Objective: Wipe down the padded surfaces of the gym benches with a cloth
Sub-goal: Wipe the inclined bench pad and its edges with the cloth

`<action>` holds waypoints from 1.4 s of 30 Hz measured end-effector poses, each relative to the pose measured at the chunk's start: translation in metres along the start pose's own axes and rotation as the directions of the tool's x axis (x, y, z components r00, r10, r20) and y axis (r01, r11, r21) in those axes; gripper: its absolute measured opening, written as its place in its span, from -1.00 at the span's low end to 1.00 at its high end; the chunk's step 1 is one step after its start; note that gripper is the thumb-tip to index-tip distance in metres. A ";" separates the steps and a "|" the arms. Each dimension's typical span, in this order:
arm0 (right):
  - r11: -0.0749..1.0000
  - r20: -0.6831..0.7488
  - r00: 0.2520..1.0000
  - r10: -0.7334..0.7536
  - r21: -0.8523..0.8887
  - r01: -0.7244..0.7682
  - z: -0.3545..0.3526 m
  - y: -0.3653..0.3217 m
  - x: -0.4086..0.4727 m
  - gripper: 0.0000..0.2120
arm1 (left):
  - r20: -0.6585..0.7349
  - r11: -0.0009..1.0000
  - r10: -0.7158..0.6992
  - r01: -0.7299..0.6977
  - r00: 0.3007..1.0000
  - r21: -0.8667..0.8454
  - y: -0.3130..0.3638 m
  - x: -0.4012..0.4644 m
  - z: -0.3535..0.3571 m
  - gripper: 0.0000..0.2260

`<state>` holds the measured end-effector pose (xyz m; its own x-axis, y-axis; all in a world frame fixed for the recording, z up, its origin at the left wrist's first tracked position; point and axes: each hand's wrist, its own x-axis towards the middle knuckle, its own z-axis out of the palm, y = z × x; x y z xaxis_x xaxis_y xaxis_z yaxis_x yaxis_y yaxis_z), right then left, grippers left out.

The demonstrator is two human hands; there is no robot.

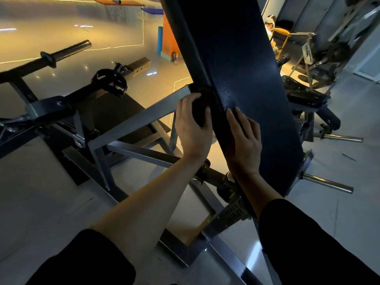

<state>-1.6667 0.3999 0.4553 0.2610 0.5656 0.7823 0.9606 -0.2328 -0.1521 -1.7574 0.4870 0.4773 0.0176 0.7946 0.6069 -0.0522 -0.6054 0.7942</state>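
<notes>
Dark blue textured padded bench back, tilted; left hand grips a dark cloth against its side edge, right hand rests flat, fingers straight, on the pad.

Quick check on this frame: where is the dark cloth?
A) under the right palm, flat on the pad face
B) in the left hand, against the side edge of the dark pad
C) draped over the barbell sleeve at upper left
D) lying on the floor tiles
B: the left hand curls around the dark cloth at the side edge of the pad; the right hand rests with straight fingers on the pad.
</notes>
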 end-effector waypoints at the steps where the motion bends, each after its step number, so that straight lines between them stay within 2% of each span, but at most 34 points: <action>1: 1.000 0.002 1.000 -0.006 -0.010 0.006 0.000 0.000 0.000 -0.55 | 0.010 1.000 0.020 -0.020 1.000 -0.009 0.005 0.004 0.003 -0.75; 7: 1.000 -0.008 1.000 0.004 0.029 -0.004 0.000 -0.001 0.000 -0.62 | 0.234 0.997 0.079 -0.082 0.969 0.004 -0.021 -0.050 -0.012 -0.72; 8: 0.999 0.000 1.000 0.015 0.037 -0.015 0.000 -0.002 0.000 -0.62 | 0.210 0.998 0.061 -0.066 0.976 0.017 -0.023 -0.050 -0.015 -0.72; 11: 0.999 0.003 1.000 0.006 0.036 -0.006 -0.001 -0.002 0.001 -0.61 | 0.000 1.000 -0.028 0.028 1.000 0.009 -0.014 -0.016 -0.015 -0.75; 13: 1.000 0.004 1.000 0.002 0.025 -0.002 -0.001 0.000 0.001 -0.60 | -0.008 0.999 0.039 -0.039 0.999 -0.005 -0.004 0.006 -0.008 -0.77; 17: 0.999 0.017 1.000 -0.003 0.045 0.003 0.000 0.001 0.000 -0.55 | 0.078 0.997 0.072 -0.071 0.994 -0.015 0.001 -0.019 0.002 -0.80; 20: 0.998 0.020 1.000 0.017 0.067 -0.018 -0.002 -0.001 0.002 -0.61 | 0.268 0.995 0.096 -0.093 0.959 -0.025 -0.019 -0.048 -0.009 -0.76; 22: 0.995 0.043 0.998 0.043 0.083 -0.046 -0.004 -0.002 0.002 -0.60 | 0.312 0.998 0.064 -0.070 0.948 0.009 -0.030 -0.051 -0.017 -0.73; 24: 0.995 0.058 0.997 0.049 0.089 -0.054 -0.005 -0.004 0.002 -0.59 | 0.197 0.999 -0.022 0.012 0.980 0.051 -0.029 -0.038 -0.019 -0.73; 26: 0.995 0.057 0.997 0.048 0.082 -0.053 -0.007 -0.005 0.004 -0.58 | 0.074 0.998 -0.050 0.047 0.996 0.032 -0.016 -0.014 -0.015 -0.75; 29: 0.998 0.059 0.997 0.041 0.039 -0.044 -0.008 -0.006 0.006 -0.54 | 0.053 1.000 -0.021 0.021 0.998 -0.006 0.003 0.007 -0.003 -0.78; 32: 0.997 0.085 0.995 0.045 0.055 -0.050 -0.007 -0.004 0.005 -0.56 | 0.101 1.000 0.019 -0.019 0.995 0.001 0.005 -0.014 -0.002 -0.80; 35: 0.994 0.100 0.993 0.059 0.081 -0.067 -0.010 -0.005 0.008 -0.61 | 0.287 0.995 0.083 -0.095 0.954 0.028 -0.013 -0.048 -0.011 -0.77; 37: 0.994 0.149 0.987 0.064 0.082 -0.077 -0.018 -0.006 0.009 -0.60 | 0.322 0.997 0.058 -0.074 0.945 0.038 -0.017 -0.055 -0.018 -0.76; 40: 0.999 0.189 0.981 0.034 0.006 -0.036 -0.035 0.000 -0.001 -0.60 | 0.117 0.999 -0.031 0.028 0.993 0.023 0.000 -0.024 -0.017 -0.76; 42: 0.996 0.179 0.982 0.053 -0.083 -0.039 -0.043 0.005 -0.012 -0.56 | 0.051 0.998 -0.064 0.065 0.997 -0.012 0.014 0.004 -0.011 -0.75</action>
<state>-1.6688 0.3581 0.4710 0.3245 0.6847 0.6526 0.9384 -0.3195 -0.1315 -1.7692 0.4821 0.4900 0.0713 0.8283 0.5557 -0.0626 -0.5523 0.8313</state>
